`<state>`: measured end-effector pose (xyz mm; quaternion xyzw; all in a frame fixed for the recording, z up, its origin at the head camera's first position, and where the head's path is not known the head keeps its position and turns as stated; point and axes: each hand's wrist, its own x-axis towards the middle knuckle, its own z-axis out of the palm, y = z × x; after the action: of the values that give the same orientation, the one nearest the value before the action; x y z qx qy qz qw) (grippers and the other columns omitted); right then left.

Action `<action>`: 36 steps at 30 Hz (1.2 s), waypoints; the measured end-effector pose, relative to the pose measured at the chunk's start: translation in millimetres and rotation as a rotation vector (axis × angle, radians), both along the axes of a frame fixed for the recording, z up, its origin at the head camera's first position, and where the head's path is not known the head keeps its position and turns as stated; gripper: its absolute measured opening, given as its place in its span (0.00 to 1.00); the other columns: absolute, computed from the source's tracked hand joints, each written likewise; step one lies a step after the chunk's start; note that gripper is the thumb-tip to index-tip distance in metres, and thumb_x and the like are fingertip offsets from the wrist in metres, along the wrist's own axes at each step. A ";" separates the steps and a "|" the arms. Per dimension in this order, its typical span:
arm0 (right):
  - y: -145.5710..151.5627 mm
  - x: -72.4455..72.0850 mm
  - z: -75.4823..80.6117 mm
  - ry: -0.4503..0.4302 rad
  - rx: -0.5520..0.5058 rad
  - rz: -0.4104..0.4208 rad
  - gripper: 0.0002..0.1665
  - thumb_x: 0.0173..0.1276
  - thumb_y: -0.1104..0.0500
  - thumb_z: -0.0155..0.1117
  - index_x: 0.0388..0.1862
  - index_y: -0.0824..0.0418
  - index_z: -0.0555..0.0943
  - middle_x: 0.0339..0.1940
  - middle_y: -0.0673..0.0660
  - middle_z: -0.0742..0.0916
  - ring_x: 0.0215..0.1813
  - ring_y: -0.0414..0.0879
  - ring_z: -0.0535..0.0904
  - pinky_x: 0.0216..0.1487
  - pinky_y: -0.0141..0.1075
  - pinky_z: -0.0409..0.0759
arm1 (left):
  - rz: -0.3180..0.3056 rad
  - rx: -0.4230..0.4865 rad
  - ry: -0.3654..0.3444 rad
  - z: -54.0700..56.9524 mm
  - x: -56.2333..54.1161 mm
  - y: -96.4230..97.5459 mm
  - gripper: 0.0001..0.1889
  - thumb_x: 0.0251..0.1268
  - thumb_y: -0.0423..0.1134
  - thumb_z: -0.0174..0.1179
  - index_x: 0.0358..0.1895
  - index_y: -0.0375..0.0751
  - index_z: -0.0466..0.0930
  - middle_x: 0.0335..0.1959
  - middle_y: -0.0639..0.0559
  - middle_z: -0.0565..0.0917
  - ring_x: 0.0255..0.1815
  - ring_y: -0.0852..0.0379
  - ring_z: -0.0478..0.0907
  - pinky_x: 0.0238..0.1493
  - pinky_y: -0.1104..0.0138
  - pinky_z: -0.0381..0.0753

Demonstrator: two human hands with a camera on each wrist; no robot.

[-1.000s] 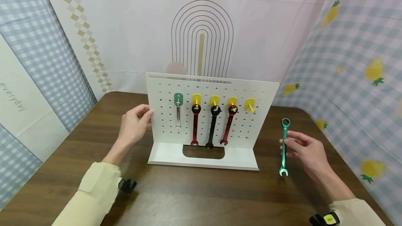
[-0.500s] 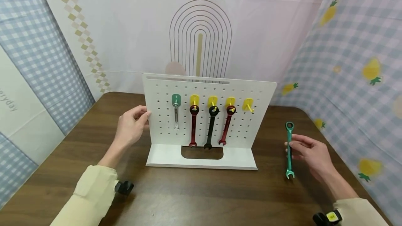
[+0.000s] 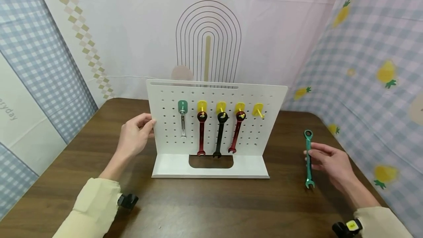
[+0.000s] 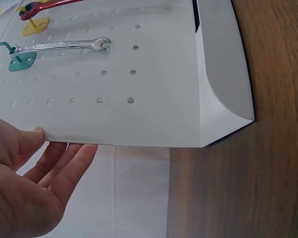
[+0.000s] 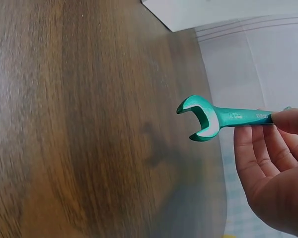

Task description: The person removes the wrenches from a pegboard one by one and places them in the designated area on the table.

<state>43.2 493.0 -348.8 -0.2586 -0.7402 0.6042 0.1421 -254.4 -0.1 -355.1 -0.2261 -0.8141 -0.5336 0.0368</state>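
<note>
At the left side edge of a white pegboard (image 3: 211, 91), my left hand (image 3: 133, 135) pinches the board, thumb at the front face and fingers behind. In the right hand (image 3: 333, 162) is a green combination wrench (image 3: 308, 161), held between thumb and fingers above the table, ring end up and open end down. The right wrist view shows its open jaw end (image 5: 203, 119) close up. On the board hang a small silver wrench (image 3: 183, 124) from a green hook, then a red wrench (image 3: 201, 135), a black wrench (image 3: 219, 137) and another red wrench (image 3: 236, 133) from yellow hooks.
The rightmost yellow hook (image 3: 258, 110) bears no wrench. The board's base (image 3: 211, 172) rests on a brown wooden table (image 3: 185, 208) and has a cut-out. A white printed cloth (image 3: 138, 28) hangs behind, with a checked cloth (image 3: 370, 94) along the right side.
My right hand has moved to the right and slightly nearer with the green wrench, away from the pegboard. The left hand keeps its hold on the board's edge; the head view has shifted a little.
</note>
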 end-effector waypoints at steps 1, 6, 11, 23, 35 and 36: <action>1.3 0.5 0.0 -0.008 0.004 0.000 0.09 0.77 0.58 0.69 0.48 0.41 0.88 0.37 0.40 0.93 0.40 0.35 0.90 0.37 0.34 0.93 | 0.000 -0.002 0.002 0.1 0.0 -0.1 0.12 0.82 0.40 0.59 0.52 0.34 0.86 0.43 0.36 0.89 0.39 0.51 0.88 0.41 0.67 0.94; 6.9 3.9 0.6 -0.042 0.024 -0.001 0.09 0.78 0.55 0.69 0.50 0.41 0.87 0.38 0.40 0.93 0.40 0.35 0.90 0.38 0.34 0.93 | 0.001 -0.018 0.013 -0.4 -0.8 0.3 0.12 0.82 0.39 0.58 0.52 0.34 0.86 0.43 0.36 0.89 0.40 0.49 0.88 0.40 0.68 0.94; 11.5 6.8 -0.5 -0.058 0.020 -0.007 0.09 0.78 0.56 0.69 0.50 0.40 0.87 0.37 0.40 0.93 0.40 0.36 0.90 0.38 0.34 0.93 | 0.004 -0.039 0.023 0.1 0.1 -0.2 0.11 0.82 0.39 0.58 0.51 0.35 0.86 0.42 0.37 0.89 0.39 0.49 0.87 0.38 0.73 0.92; 20.9 9.0 -3.5 -0.172 0.124 -0.056 0.19 0.82 0.54 0.61 0.67 0.57 0.80 0.37 0.35 0.92 0.40 0.34 0.89 0.40 0.34 0.93 | 0.014 -0.041 0.003 -1.7 1.9 -3.0 0.11 0.82 0.38 0.58 0.52 0.34 0.85 0.41 0.37 0.88 0.37 0.57 0.84 0.40 0.70 0.94; 30.9 12.9 -6.4 -0.203 0.168 -0.059 0.21 0.84 0.54 0.58 0.69 0.62 0.78 0.38 0.35 0.91 0.41 0.32 0.87 0.40 0.34 0.92 | 0.018 -0.039 -0.003 0.2 2.3 -1.6 0.11 0.82 0.37 0.58 0.53 0.33 0.86 0.40 0.37 0.87 0.34 0.66 0.82 0.44 0.59 0.95; 31.4 13.3 -6.5 -0.203 0.173 -0.057 0.22 0.84 0.54 0.58 0.70 0.63 0.77 0.38 0.34 0.91 0.41 0.31 0.87 0.40 0.34 0.92 | 0.017 -0.041 -0.004 0.3 2.5 -1.4 0.11 0.82 0.37 0.58 0.53 0.33 0.85 0.40 0.37 0.87 0.34 0.65 0.82 0.44 0.59 0.95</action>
<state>56.6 524.3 -355.4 -0.3259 -0.7924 0.5047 0.1053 -251.9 -1.5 -354.9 -0.2188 -0.8268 -0.5171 0.0353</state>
